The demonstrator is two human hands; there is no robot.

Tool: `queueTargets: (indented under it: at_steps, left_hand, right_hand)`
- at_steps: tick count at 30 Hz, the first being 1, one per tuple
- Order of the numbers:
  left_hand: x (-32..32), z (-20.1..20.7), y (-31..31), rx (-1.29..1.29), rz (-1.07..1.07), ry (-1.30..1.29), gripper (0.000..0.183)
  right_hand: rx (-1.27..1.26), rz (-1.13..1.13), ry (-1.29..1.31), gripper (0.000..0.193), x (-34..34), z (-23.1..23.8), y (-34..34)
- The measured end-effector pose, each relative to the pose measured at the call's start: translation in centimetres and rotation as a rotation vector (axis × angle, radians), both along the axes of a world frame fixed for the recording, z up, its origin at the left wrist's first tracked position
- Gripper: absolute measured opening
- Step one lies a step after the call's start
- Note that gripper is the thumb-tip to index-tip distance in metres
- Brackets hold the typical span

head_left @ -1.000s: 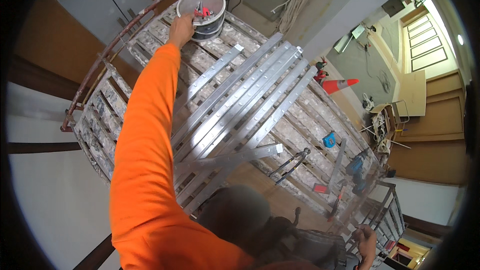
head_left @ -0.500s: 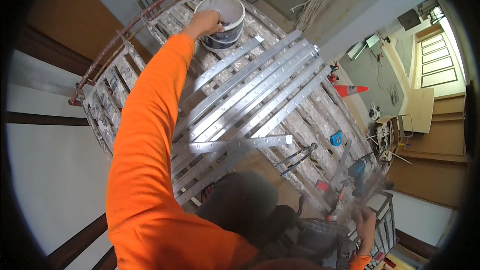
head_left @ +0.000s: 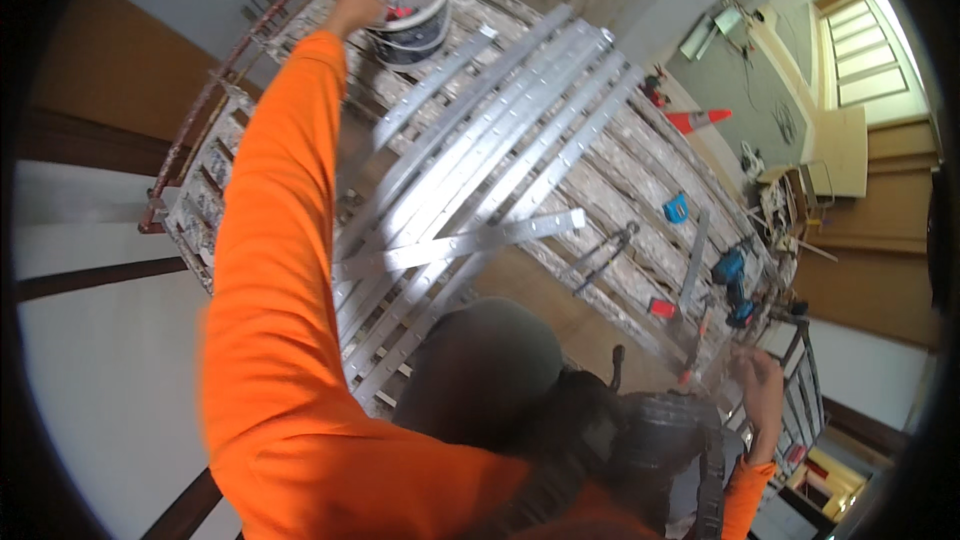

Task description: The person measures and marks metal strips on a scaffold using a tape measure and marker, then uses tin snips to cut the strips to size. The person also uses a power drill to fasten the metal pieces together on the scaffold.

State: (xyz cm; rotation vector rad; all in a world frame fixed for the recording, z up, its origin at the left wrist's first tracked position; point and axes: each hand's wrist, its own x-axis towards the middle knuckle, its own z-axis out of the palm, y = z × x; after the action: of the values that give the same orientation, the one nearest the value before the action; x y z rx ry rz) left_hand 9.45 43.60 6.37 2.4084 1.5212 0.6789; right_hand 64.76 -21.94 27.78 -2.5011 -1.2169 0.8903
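My left hand [head_left: 360, 6] is at the left rim of a white and dark bucket [head_left: 410, 42] at the far end of the slatted platform. Its fingers are drawn together; what they hold, if anything, is too small to make out. Something red [head_left: 402, 12] lies inside the bucket. Low at the right, my right hand [head_left: 762, 395] has its fingers curled in beside a tool pouch [head_left: 665, 435] at my waist. Anything between those fingers is blurred. Several perforated silver metal channels [head_left: 500, 120] lie between my arms, with one channel [head_left: 480, 242] crossing over the others.
On the paint-spattered platform [head_left: 610, 175] lie a blue tape measure [head_left: 676, 208], long-handled pincers [head_left: 607, 258], a red block-shaped thing [head_left: 662, 308] and a blue cordless drill [head_left: 735, 275]. A rusty rail [head_left: 215, 90] edges the far left. An orange cone [head_left: 700, 120] stands beyond the platform's right side.
My left hand has come up out of the bucket to its left rim, and red now shows inside. The view has shifted; my right hand stays near the pouch, slightly higher.
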Motion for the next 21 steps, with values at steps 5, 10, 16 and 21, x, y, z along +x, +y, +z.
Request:
queueTargets:
  at_steps: [5,10,16,21]
  left_hand:
    - [4.2,1.0,-0.7,-0.244,-0.152,0.253,0.042]
    - [6.5,0.9,-0.2,-0.210,-0.237,0.283,0.029]
    - [0.8,-1.3,1.2,0.126,0.021,0.049,0.027]
    - [0.5,8.6,-3.8,0.148,0.122,-0.281,0.030]
  right_hand:
    - [-0.005,-0.118,0.043,0.019,-1.8,0.9,-0.8]
    - [-0.005,-0.079,0.013,0.017,-0.3,0.7,-3.6]
    - [0.068,-0.076,0.076,0.018,0.2,0.3,-1.1]
    - [0.173,0.303,-0.049,0.020,-0.7,1.7,7.4]
